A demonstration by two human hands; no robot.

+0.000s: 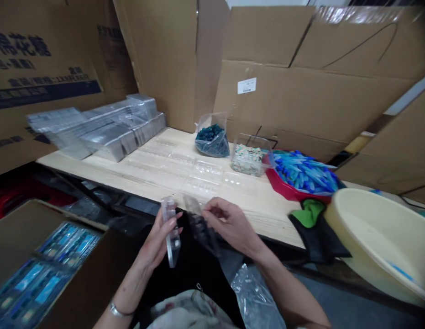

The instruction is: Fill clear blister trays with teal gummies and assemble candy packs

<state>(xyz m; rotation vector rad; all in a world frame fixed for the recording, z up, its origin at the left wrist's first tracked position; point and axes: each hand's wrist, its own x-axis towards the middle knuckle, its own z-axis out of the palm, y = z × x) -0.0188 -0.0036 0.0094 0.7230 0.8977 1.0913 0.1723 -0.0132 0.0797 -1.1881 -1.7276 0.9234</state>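
Observation:
My left hand (156,238) is closed around a clear plastic case (170,230), held upright on edge above my lap. Between the fingers and thumb of my right hand (231,224) is a second clear plastic piece (195,208), thin and smeared by motion, so its exact shape is unclear. The two pieces are apart, just in front of the table's near edge. Several clear plastic trays (202,176) with moulded compartments lie on the pale wooden table (157,183) beyond my hands.
Stacked clear cases (112,132) stand at the table's back left. Along the back are a bag of dark teal pieces (212,139), a clear box of small pale pieces (247,157) and a red basin (284,187) of blue sticks. A cream tub (373,242) stands right, a carton (92,274) left.

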